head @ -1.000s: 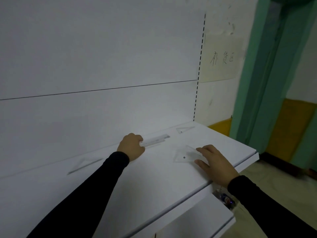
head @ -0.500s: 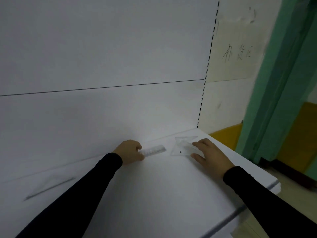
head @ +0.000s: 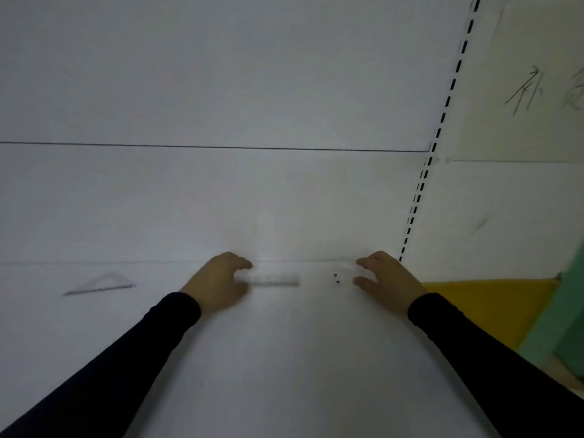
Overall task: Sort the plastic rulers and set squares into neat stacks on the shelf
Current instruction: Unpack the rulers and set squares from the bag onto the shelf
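Note:
A short clear plastic ruler [head: 275, 279] lies on the white shelf [head: 284, 358] near the back wall. My left hand [head: 219, 283] grips its left end with curled fingers. To the right, my right hand [head: 387, 281] holds a clear set square [head: 343, 275], faint against the shelf, with two small dark dots showing on it. Another clear set square [head: 101, 283] lies flat far to the left, apart from both hands.
The white back panel [head: 221, 200] rises just behind the hands. A slotted upright [head: 423, 178] marks the shelf's right end, with a paper sign [head: 531, 90] beyond it. Yellow and green wall [head: 505, 311] shows past the shelf's right edge.
The view has swung to face the shelf squarely. My right hand has slid the set square back toward the wall, close to the ruler's right end. My left hand still grips the ruler.

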